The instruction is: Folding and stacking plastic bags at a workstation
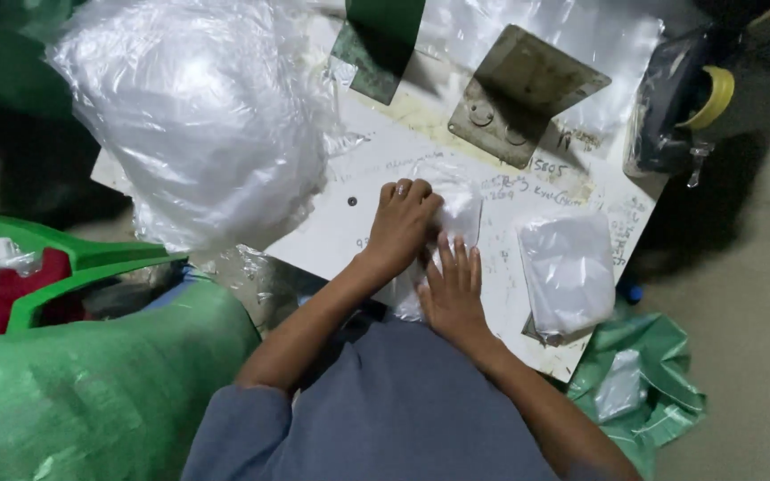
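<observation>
Closest to the camera, just past my grey-clad lap, my right hand (453, 289) lies flat, palm down, fingers straight and slightly fanned, pressing the near end of a small clear plastic packet (456, 214) against the white board (331, 232). I judge the packet's long axis to run away from me, tilted a little to the right, so it extends from under those fingertips toward the far edge. Just beyond, my left hand (403, 223) comes in from the left and sits on the packet's left side, fingers curled together with knuckles up, pinching or pressing the film; I cannot tell whether anything is gripped beneath them. Both hands touch the packet, the left nearer its far end, the right nearer its close end, so it lies between and under the two sets of fingers. To the right, apart from my hands, a stack of similar filled bags (569, 272) rests near the board's right corner. Further off, a bent metal bracket (523, 93) stands on the board, and to the far left a big heap of crumpled clear plastic (198, 116) overhangs the board's edge. A green woven sack (91, 383) bulges at my near left.
</observation>
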